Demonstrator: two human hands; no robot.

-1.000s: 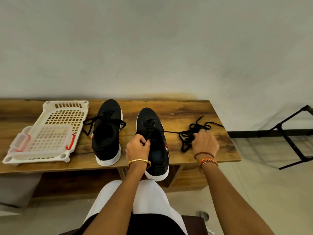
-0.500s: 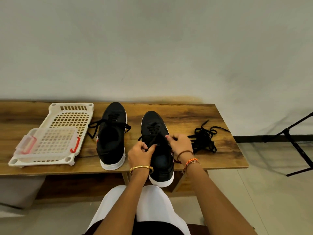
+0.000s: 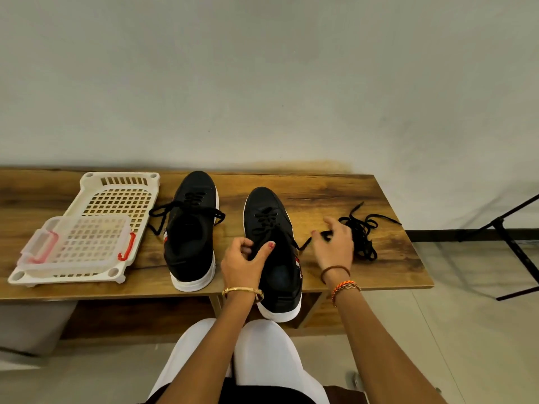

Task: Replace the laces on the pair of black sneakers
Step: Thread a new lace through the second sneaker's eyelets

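- My left hand [image 3: 243, 262] is gripping the right sneaker [image 3: 272, 252] at its tongue, the fingers curled over the upper edge and the thumb pressing in from the right, so the shoe's opening is lying just below my palm.
- My right hand [image 3: 334, 247] is pinching the free end of the lace [image 3: 303, 243] between thumb and fingertips (the exact finger contact is small and partly blurred); the lace is running from the sneaker's eyelets rightward into this pinch.
- The right sneaker is standing on the wooden table [image 3: 335, 193], its heel overhanging the near edge, and is sitting between my two hands.
- The left sneaker [image 3: 191, 231] is resting beside it to the left, apart from both hands, with its lace ends trailing loosely to either side.
- A tangled pile of black laces [image 3: 363, 234] is lying on the table just beyond and right of my right hand; I cannot tell whether my fingers are touching it.
- A white perforated tray [image 3: 122, 185] is sitting at the table's left, carrying a clear container with red latches [image 3: 74, 243] on its near part.
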